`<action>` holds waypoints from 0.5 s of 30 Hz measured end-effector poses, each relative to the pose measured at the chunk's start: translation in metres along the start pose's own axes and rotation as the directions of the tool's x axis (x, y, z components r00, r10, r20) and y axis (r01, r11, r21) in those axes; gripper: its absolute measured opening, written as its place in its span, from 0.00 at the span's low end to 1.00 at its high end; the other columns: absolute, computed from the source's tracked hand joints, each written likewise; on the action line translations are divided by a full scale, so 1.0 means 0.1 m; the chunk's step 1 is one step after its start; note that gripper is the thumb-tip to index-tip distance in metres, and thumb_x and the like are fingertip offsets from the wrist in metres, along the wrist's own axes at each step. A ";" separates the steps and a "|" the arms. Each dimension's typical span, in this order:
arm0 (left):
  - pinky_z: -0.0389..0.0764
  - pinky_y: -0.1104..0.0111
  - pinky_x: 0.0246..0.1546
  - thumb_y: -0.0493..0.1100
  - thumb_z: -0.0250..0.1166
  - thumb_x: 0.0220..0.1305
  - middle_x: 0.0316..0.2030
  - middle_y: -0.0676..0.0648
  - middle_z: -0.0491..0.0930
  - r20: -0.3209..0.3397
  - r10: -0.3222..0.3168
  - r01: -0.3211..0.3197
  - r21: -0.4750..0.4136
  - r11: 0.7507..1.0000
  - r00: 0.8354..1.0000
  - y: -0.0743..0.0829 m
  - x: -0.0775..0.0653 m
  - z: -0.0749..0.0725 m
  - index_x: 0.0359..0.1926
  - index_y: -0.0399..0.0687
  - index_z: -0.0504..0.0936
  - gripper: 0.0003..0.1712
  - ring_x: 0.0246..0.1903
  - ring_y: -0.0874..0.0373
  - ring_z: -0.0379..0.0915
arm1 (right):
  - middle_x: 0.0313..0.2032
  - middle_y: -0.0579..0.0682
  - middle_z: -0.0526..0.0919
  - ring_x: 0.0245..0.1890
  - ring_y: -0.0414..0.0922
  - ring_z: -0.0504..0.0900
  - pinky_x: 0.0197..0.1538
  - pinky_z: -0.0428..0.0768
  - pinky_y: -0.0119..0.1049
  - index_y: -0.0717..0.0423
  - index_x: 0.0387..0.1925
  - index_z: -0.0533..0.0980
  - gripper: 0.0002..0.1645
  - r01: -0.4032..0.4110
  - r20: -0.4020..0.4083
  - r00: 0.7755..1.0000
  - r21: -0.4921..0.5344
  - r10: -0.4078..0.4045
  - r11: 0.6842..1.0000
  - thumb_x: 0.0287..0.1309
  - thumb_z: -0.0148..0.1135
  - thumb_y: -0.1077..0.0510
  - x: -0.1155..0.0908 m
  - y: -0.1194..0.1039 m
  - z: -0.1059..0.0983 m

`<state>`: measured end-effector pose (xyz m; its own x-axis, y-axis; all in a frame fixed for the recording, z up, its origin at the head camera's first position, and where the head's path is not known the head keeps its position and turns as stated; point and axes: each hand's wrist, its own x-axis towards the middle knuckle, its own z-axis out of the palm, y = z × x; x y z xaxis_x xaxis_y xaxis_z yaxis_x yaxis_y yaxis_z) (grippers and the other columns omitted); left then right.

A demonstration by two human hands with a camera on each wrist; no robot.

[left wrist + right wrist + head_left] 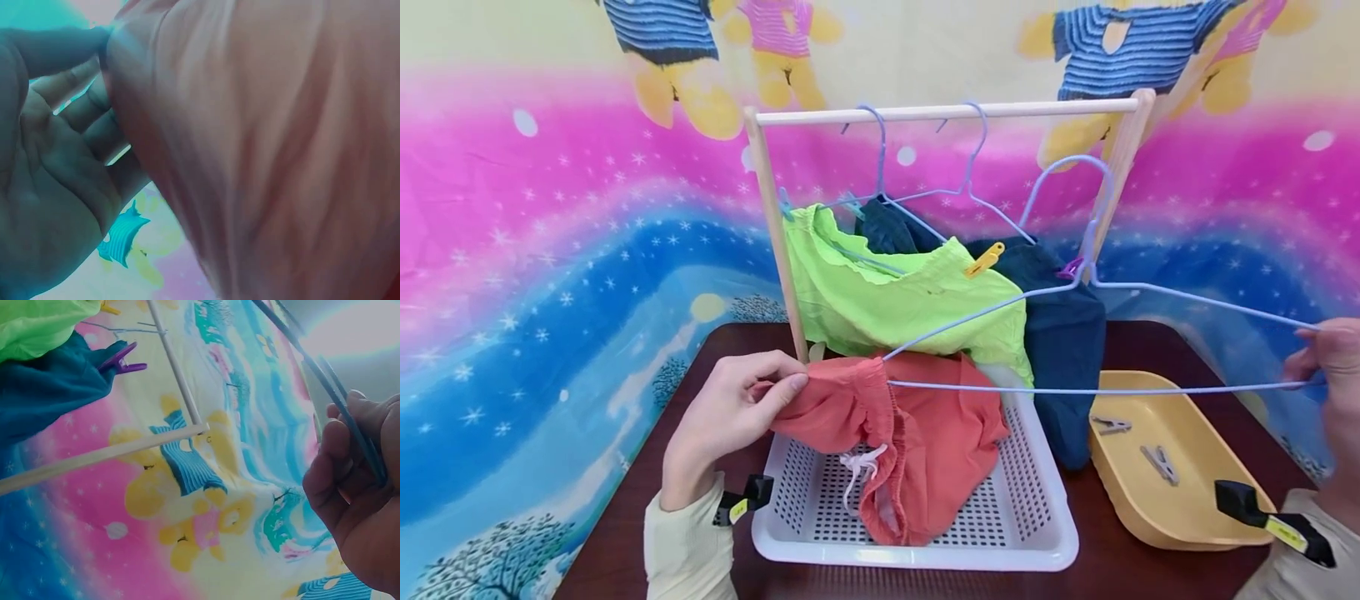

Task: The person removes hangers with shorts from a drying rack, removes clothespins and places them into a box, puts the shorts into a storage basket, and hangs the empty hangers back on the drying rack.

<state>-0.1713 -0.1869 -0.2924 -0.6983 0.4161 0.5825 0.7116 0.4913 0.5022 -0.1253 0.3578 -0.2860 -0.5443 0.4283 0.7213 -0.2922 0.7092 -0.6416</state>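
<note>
A pair of red shorts (951, 425) with a white drawstring (863, 458) lies partly in the white basket (917, 554). My left hand (730, 408) pinches the fabric at its left side between thumb and fingers; in the left wrist view the red cloth (250, 125) fills most of the picture. The far end of a lilac wire hanger (1075, 391) reaches the shorts' waistband, its tip hidden by the cloth. My right hand (1330, 367) grips the opposite end of this hanger. In the right wrist view, the hanger wire (337, 403) crosses the curled fingers.
A wooden rack (947, 112) carries hangers with lime-green shorts (895, 304) and dark blue trousers (1067, 350). Yellow (985, 260) and purple clothespins (122, 361) are on the garments. A yellow tray (1195, 500) holding grey clothespins (1161, 464) stands right of the basket.
</note>
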 end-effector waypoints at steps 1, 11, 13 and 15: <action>0.69 0.73 0.25 0.38 0.66 0.65 0.24 0.61 0.74 0.016 0.009 -0.009 -0.012 1.000 1.000 0.00 0.00 0.00 0.32 0.61 0.83 0.09 0.23 0.66 0.68 | 0.24 0.22 0.70 0.31 0.26 0.69 0.44 0.64 0.21 0.36 0.40 0.76 0.15 0.034 -0.007 0.999 0.020 -0.034 0.999 0.75 0.45 0.59 0.01 0.04 -0.01; 0.68 0.73 0.18 0.38 0.62 0.68 0.27 0.59 0.81 -0.060 -0.070 0.068 -0.025 0.997 0.996 -0.02 -0.07 -0.02 0.35 0.60 0.82 0.09 0.23 0.67 0.74 | 0.24 0.24 0.70 0.25 0.20 0.71 0.41 0.69 0.12 0.34 0.41 0.73 0.16 0.036 -0.066 0.997 0.095 -0.030 0.995 0.75 0.43 0.61 0.14 -0.01 0.09; 0.67 0.73 0.18 0.36 0.62 0.68 0.26 0.57 0.81 -0.104 -0.072 0.069 -0.036 0.997 0.992 -0.04 -0.08 -0.03 0.36 0.60 0.82 0.10 0.20 0.67 0.71 | 0.23 0.25 0.71 0.24 0.21 0.72 0.40 0.70 0.13 0.36 0.41 0.76 0.16 0.022 -0.069 0.998 0.096 -0.016 0.995 0.74 0.45 0.61 0.16 -0.06 0.11; 0.67 0.73 0.19 0.35 0.62 0.67 0.26 0.56 0.81 -0.141 -0.066 0.060 -0.046 0.997 0.988 -0.07 -0.06 -0.05 0.36 0.59 0.82 0.11 0.17 0.67 0.69 | 0.24 0.27 0.72 0.22 0.23 0.73 0.37 0.71 0.13 0.39 0.42 0.78 0.15 0.033 -0.067 0.997 0.113 -0.025 0.993 0.73 0.47 0.60 0.17 -0.10 0.12</action>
<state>-0.1714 -0.1964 -0.2964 -0.7257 0.2709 0.6325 0.6714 0.4796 0.5650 -0.1408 0.3516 -0.2709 -0.4829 0.4466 0.7532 -0.3969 0.6551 -0.6429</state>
